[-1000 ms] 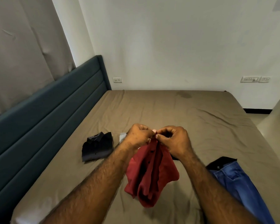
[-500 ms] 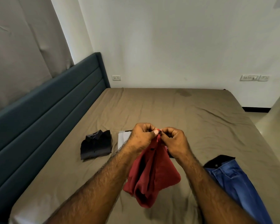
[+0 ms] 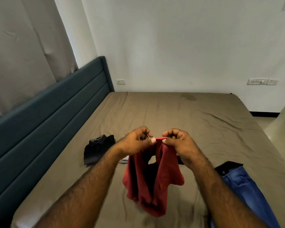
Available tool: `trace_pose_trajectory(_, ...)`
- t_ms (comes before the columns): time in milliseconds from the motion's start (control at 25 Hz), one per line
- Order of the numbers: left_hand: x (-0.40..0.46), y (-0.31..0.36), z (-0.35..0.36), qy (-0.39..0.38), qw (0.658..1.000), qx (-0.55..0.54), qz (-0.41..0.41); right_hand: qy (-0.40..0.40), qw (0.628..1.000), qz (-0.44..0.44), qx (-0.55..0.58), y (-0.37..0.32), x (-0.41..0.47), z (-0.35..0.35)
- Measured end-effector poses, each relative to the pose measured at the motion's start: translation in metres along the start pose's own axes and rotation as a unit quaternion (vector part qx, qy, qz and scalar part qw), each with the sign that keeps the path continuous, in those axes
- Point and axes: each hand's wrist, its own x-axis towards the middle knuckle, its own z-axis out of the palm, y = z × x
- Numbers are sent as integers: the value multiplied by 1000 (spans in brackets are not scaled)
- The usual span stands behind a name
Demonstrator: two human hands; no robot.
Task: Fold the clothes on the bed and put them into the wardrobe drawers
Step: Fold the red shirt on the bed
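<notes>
A red shirt (image 3: 155, 176) hangs in the air above the bed (image 3: 187, 117), held at its top edge. My left hand (image 3: 136, 141) pinches the left side of that edge and my right hand (image 3: 179, 142) pinches the right side, a short gap between them. A folded black shirt (image 3: 97, 148) lies on the sheet to the left. Blue jeans (image 3: 247, 191) lie at the right, with a black garment (image 3: 227, 167) under their upper end. A bit of white cloth (image 3: 124, 160) shows beneath my left wrist, mostly hidden.
A dark teal padded headboard (image 3: 53, 112) runs along the bed's left side, with a grey curtain (image 3: 23, 51) above it. A white wall with sockets (image 3: 120, 81) stands behind the bed. Tiled floor (image 3: 281, 122) shows at the right.
My hands have drawn slightly apart along the shirt's top edge, opening the garment wider. The view has shifted a little.
</notes>
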Motion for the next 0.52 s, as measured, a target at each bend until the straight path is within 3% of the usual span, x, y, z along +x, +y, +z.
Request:
trace_pose_trajectory(80,-9,-10,-8,8,971,235,47,-39,999,-4,-16,1,2,-3)
trace_pose_trajectory(160,-13,-21,-7,76,929,344,109,-34,982,-67,-171,3,3,1)
trace_pose_trajectory(280,-12,-33,-9,153,903,387,112,40,915,-164,-368,5,4,3)
trace_pose_trajectory(400,-15,-43,-24,184,899,393,63,52,891,-179,-414,1,11,-3)
trace_pose_trajectory(520,-19,-47,-33,226,918,321,49,69,884,-143,-440,-2,15,-5)
